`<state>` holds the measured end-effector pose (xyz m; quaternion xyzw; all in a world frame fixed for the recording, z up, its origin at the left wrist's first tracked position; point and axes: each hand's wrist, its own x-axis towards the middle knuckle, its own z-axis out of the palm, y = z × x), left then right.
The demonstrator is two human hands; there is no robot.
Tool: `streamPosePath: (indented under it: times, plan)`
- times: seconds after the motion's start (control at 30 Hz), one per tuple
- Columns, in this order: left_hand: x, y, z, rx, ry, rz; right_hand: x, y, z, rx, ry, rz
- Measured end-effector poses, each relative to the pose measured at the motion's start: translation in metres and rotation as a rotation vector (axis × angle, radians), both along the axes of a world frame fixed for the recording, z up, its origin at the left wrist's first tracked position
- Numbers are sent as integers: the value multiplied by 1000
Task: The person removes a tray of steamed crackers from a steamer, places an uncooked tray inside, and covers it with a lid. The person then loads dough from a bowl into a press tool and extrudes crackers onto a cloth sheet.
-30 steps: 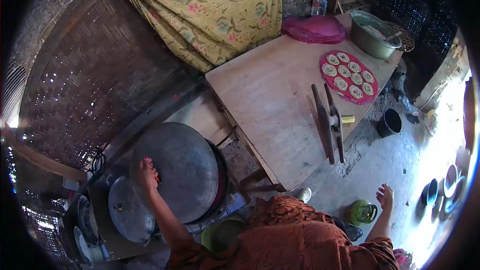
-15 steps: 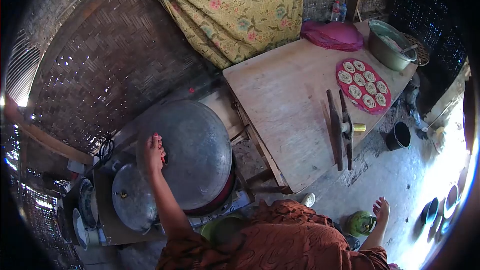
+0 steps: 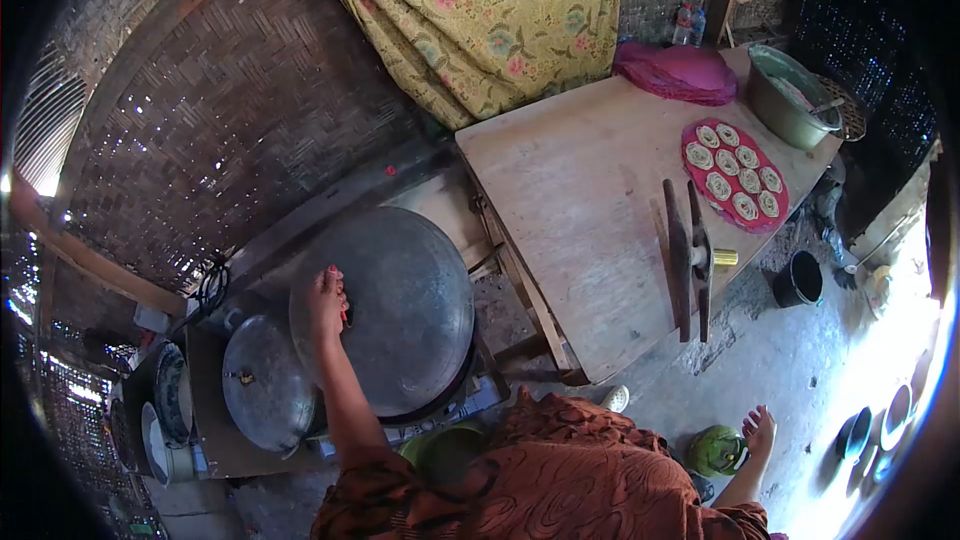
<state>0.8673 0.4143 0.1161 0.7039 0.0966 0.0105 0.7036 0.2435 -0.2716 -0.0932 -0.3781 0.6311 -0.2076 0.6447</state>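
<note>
My left hand [image 3: 328,305] is closed around the handle of a large, round grey metal lid [image 3: 420,300]. The lid lies over a big pot on the left, and most of that pot is hidden under it. To the left of my wrist sits a second, smaller metal lid [image 3: 262,395] with a small knob. On the other side of my body, my right hand [image 3: 760,432] hangs at my side with its fingers loosely apart and nothing in them. Below it on the floor stands a green gas cylinder [image 3: 716,450].
A wooden table [image 3: 560,210] carries a pink sheet [image 3: 757,148] with several coiled noodle rounds, a wooden-armed tool [image 3: 692,260], pink plastic [image 3: 680,75] and a tub [image 3: 780,115]. A black bucket [image 3: 798,278] stands on the floor. Floral cloth [image 3: 480,10] hangs behind.
The whole view has shifted slightly, so the table and lid appear a little farther right. My left hand keeps its grip on the lid handle. My right hand hangs as before.
</note>
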Motion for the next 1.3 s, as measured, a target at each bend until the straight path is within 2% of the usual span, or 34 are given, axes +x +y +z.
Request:
streamPosePath:
  times: [0.33, 0.73, 0.93, 1.27, 1.3]
  plan:
    - [2, 17, -104, 97, 189, 1, -12, 12, -8, 49, 33, -32]
    - [7, 27, -132, 129, 217, 36, -20, 8, -7, 89, 37, 7]
    - [16, 35, -147, 174, 203, 20, -9, 17, 12, 99, 70, 8]
    - [12, 33, -145, 126, 187, 13, -5, 9, 12, 42, 91, 63]
    - [12, 33, -145, 194, 185, 7, -5, 8, 13, 38, 86, 84]
